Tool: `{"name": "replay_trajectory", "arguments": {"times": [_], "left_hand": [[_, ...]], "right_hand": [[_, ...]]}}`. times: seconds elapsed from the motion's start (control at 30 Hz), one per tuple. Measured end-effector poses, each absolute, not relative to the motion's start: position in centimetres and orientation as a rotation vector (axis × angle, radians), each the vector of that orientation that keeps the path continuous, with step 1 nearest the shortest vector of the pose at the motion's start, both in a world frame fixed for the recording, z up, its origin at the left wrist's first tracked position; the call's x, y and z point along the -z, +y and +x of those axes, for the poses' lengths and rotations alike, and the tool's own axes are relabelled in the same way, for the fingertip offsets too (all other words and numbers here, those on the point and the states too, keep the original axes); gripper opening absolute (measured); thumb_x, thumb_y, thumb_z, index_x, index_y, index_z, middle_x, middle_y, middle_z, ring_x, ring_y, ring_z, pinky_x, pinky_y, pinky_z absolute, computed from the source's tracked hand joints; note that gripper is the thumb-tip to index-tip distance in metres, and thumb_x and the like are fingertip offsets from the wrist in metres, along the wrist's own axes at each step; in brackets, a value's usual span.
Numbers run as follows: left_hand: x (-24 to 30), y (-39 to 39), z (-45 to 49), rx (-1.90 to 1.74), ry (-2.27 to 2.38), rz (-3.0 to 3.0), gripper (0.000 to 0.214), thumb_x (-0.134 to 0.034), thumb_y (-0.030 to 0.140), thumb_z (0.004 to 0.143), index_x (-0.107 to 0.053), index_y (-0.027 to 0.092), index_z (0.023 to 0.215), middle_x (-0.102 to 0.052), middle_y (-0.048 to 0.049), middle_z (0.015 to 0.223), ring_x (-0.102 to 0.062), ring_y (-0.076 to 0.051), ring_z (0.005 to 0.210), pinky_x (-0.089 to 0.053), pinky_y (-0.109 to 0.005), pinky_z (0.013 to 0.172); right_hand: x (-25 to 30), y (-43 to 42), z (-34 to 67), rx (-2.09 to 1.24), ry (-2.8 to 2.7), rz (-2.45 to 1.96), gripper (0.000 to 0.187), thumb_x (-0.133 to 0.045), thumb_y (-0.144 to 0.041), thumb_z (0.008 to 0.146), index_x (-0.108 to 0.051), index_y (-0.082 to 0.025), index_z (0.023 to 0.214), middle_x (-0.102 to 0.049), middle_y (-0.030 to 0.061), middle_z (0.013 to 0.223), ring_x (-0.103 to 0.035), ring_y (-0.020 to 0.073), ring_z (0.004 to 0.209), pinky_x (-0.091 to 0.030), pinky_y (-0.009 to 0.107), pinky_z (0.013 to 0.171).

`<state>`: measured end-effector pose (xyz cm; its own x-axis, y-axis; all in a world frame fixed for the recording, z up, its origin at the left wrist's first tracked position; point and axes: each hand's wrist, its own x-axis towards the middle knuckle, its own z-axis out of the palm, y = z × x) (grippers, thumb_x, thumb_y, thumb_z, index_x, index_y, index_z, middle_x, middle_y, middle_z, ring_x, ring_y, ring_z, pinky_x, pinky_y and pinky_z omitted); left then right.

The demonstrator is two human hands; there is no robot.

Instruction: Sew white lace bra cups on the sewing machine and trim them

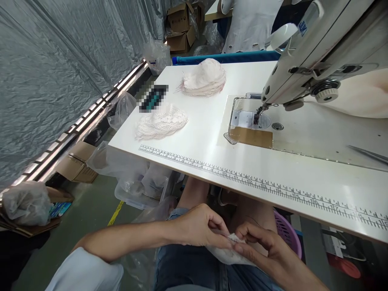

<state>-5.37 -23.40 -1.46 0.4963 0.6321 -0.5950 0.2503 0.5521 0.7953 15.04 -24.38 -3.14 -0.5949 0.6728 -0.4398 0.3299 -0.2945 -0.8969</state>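
Note:
Over my lap, below the table's front edge, both hands pinch one white fabric piece (232, 255) with a lacy edge. My left hand (201, 228) grips it between thumb and fingers from the left. My right hand (262, 246) pinches the same edge a short way to the right. Part of the piece hangs down below the fingers, and the spots under the fingertips are hidden. On the table lie a stack of white lace pieces (162, 122) and, farther back, a stack of pale cup-shaped fabric pieces (204, 77) with loose threads.
A sewing machine (303, 60) stands at the right of the white table (200, 141), which has a printed ruler (260, 182) along its front. Scissors (368, 153) lie at the far right. A plastic bin (136, 194) and a purple basket (286, 230) sit below.

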Motion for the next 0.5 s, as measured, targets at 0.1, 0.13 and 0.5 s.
{"name": "replay_trajectory", "arguments": {"times": [0.1, 0.13, 0.5], "left_hand": [[1.6, -23.4, -5.4, -0.279, 1.038, 0.913, 0.035, -0.076, 0.038, 0.061, -0.07, 0.007, 0.076, -0.059, -0.0005, 0.063, -0.046, -0.007, 0.056, -0.033, -0.018, 0.054], [1.6, -23.4, -5.4, -0.27, 1.038, 0.893, 0.037, -0.077, 0.039, 0.059, -0.069, 0.007, 0.075, -0.059, -0.0001, 0.062, -0.045, -0.006, 0.055, -0.033, -0.018, 0.053], [1.0, -22.5, -4.0, -0.225, 1.128, 0.868, 0.045, -0.082, 0.046, 0.046, -0.063, 0.009, 0.062, -0.052, 0.0034, 0.051, -0.037, -0.005, 0.047, -0.023, -0.02, 0.046]], "right_hand": [[3.1, -24.3, 14.9, -1.965, -1.695, -1.243, 0.022, -0.057, -0.041, 0.086, -0.054, -0.021, 0.076, -0.048, -0.004, 0.069, -0.047, 0.0128, 0.067, -0.037, 0.02, 0.059], [3.1, -24.3, 14.8, -1.974, -1.682, -1.233, 0.022, -0.058, -0.04, 0.085, -0.053, -0.021, 0.075, -0.048, -0.0042, 0.068, -0.047, 0.0127, 0.067, -0.037, 0.019, 0.059], [2.3, -24.1, 15.6, -1.697, -1.945, -1.221, 0.026, -0.047, -0.037, 0.092, -0.052, -0.021, 0.073, -0.045, -0.0046, 0.065, -0.043, 0.0117, 0.062, -0.03, 0.021, 0.055]]}}
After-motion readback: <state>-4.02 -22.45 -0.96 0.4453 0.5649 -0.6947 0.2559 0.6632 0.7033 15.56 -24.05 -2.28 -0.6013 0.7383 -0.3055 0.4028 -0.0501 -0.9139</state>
